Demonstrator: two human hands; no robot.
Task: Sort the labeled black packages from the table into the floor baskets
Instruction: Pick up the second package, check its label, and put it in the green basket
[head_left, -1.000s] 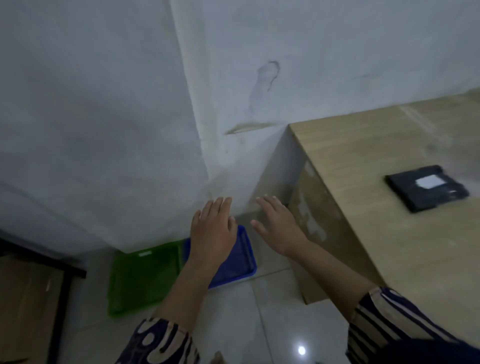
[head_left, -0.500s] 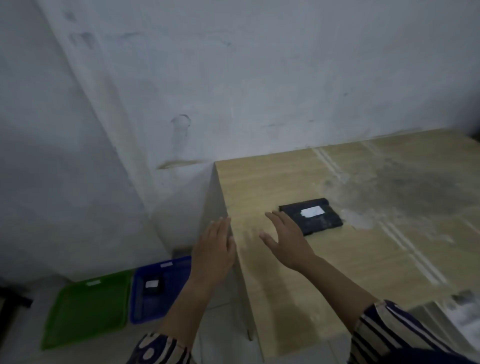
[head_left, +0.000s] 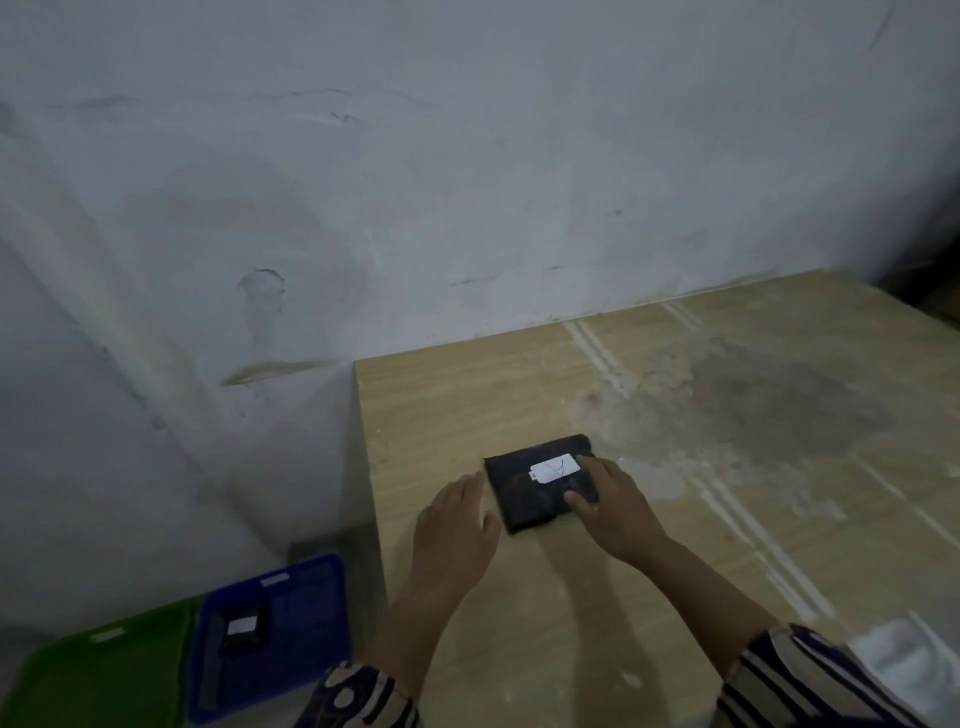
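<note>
A flat black package (head_left: 530, 491) with a white label lies on the wooden table (head_left: 675, 493), near its left edge. My right hand (head_left: 615, 506) rests on the package's right side, fingers spread over it and thumb on its front part. My left hand (head_left: 457, 525) hovers flat just left of the package, fingers apart, holding nothing. On the floor to the left stand a blue basket (head_left: 291, 644) with one labeled black package (head_left: 244, 626) inside, and a green basket (head_left: 104, 675) beside it.
A white plastered wall (head_left: 467, 182) runs behind the table and baskets. The tabletop has a dark stain and pale scuffs at the right. A white, crumpled sheet (head_left: 904, 660) lies at the table's near right corner.
The view swung right from the floor baskets to the table. Both hands moved from over the baskets to the package; my right hand now lies on it.
</note>
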